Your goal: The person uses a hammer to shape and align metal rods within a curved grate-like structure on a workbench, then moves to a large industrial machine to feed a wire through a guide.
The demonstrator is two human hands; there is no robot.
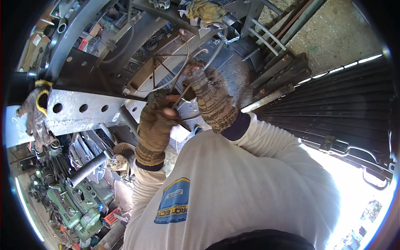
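Observation:
Both my hands wear worn knitted work gloves. My left hand (156,123) is closed around the lower end of a thin bent metal rod (183,89). My right hand (212,98) grips the same rod a little higher, where it curves up toward a wire frame of thin rods (164,66). The two hands are close together, nearly touching. The rod's upper end (216,48) arcs away past my right glove. My white long sleeves reach up from the lower edge.
A grey steel beam with round holes (79,109) crosses at the left, a worn glove (35,118) hanging beside it. Green machines and a steel pipe (85,168) lie below left. Dark metal bars (279,77) and a ribbed shutter (346,108) lie at the right. Another glove (204,11) rests at the top.

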